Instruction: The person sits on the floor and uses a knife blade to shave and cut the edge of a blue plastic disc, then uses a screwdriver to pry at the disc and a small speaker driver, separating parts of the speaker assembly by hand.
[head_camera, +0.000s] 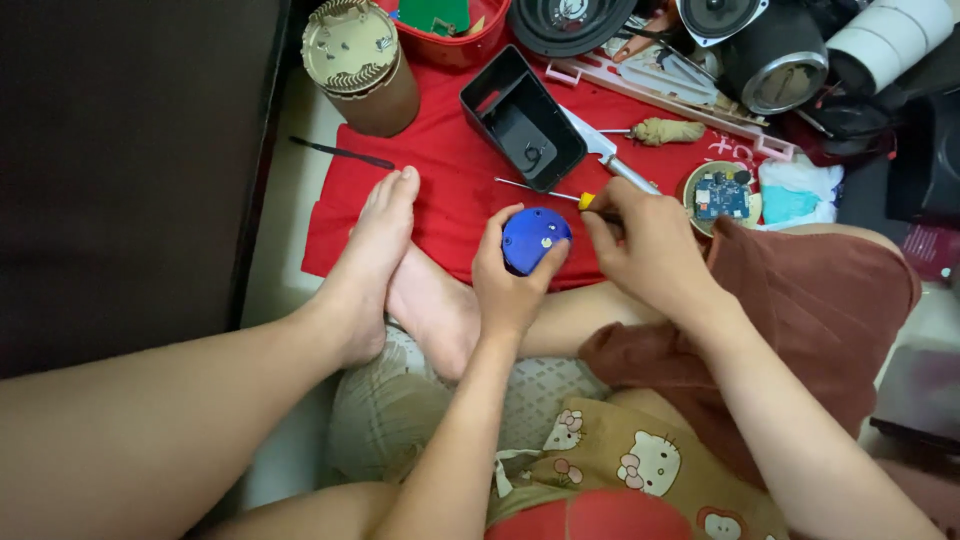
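Far left of the fingers stands a ribbed brown cylinder on red cloth. The left hand curls its fingers around a glossy blue dome. The right hand pinches a yellow-collared screwdriver; beyond lies a round circuit board.

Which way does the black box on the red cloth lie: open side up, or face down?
Open side up: the black box shows its hollow inside.
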